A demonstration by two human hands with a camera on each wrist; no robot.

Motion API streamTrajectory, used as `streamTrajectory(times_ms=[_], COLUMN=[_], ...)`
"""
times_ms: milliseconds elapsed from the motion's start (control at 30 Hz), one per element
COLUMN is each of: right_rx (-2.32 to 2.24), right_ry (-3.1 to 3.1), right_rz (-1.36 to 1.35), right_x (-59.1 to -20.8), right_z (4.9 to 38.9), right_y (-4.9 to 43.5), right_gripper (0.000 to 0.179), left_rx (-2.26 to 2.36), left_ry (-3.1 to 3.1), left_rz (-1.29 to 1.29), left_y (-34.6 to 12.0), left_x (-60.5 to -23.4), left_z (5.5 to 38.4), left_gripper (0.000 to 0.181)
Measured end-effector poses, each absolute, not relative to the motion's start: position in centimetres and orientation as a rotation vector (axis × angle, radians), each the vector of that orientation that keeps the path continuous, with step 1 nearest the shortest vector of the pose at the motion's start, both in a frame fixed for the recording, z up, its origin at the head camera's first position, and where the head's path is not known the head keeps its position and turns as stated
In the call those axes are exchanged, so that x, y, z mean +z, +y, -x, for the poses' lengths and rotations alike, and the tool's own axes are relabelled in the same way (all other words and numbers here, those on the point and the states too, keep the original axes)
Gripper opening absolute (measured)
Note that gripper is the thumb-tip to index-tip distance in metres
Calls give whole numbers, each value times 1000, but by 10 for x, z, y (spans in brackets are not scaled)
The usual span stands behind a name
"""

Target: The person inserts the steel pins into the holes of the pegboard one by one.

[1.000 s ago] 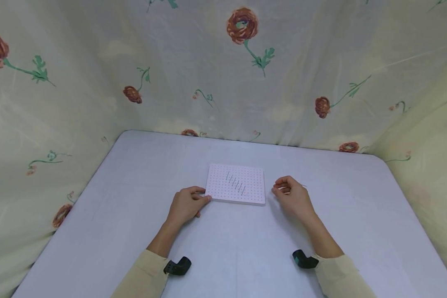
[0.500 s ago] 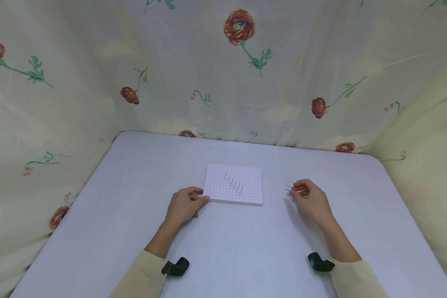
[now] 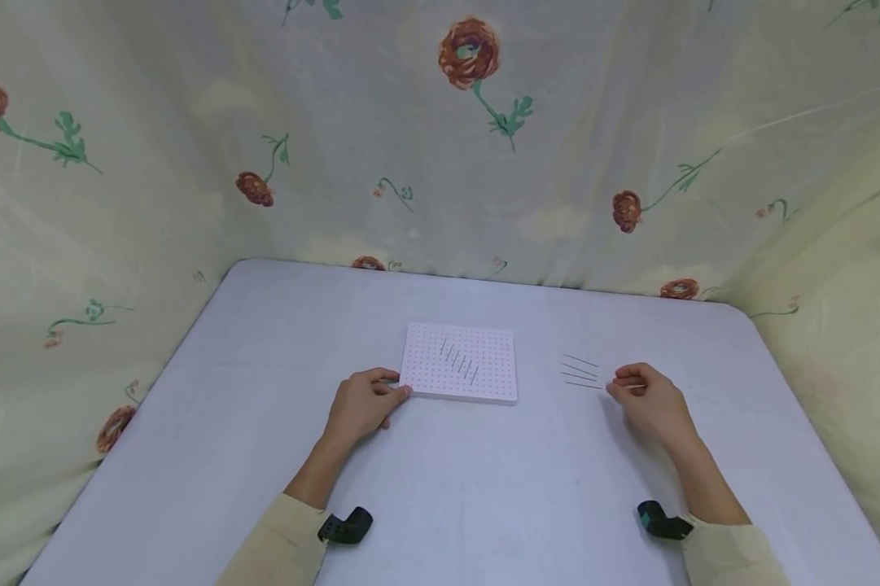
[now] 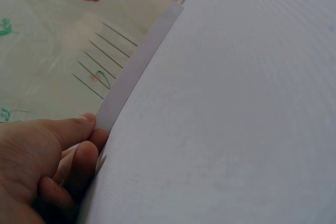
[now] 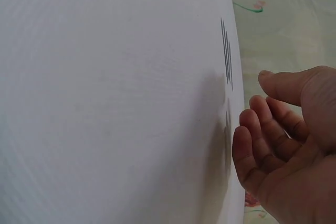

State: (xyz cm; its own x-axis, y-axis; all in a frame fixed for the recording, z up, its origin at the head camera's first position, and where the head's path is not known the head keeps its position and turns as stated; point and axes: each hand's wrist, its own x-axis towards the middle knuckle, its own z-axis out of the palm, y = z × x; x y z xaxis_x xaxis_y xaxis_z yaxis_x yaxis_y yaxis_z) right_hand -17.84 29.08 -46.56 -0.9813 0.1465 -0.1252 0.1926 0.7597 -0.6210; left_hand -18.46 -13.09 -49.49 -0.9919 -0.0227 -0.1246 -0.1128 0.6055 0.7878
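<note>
A white board with rows of small holes (image 3: 425,382) lies on the table, with several thin dark needle-like pins (image 3: 459,362) standing in it in a slanting row. My left hand (image 3: 362,404) pinches the board's near left corner; in the left wrist view the thumb is on its edge and the other fingers curl beside it. Several more thin pins (image 3: 581,374) lie roughly side by side on the table, right of the board. Just right of them is my right hand (image 3: 654,400), fingers loosely bent. The right wrist view shows its thumb apart from the fingers, nothing between.
A white tabletop (image 3: 440,488) spreads around the board. Flowered cloth (image 3: 557,163) hangs behind it and along both sides. Each wrist carries a black camera, the left one (image 3: 347,526) and the right one (image 3: 663,521).
My right hand has moved right, away from the board and past the loose pins, which now show in full. The left hand stays at the board's corner. The view has shifted slightly.
</note>
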Motion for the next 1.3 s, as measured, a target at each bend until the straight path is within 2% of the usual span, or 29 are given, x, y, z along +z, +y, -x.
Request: streamTrajectory(times_ms=[333, 1300], right_rx=[-941, -823], right_ry=[2850, 2894], right_rz=[-277, -220], right_x=[-472, -475], right_z=[173, 174], right_y=[306, 301], right_gripper=[34, 30], left_rx=[1347, 1363], left_ry=[2728, 2725], left_rz=[113, 113], left_y=[-131, -130], left_x=[-496, -495], left_z=[185, 183], left_gripper=[42, 43])
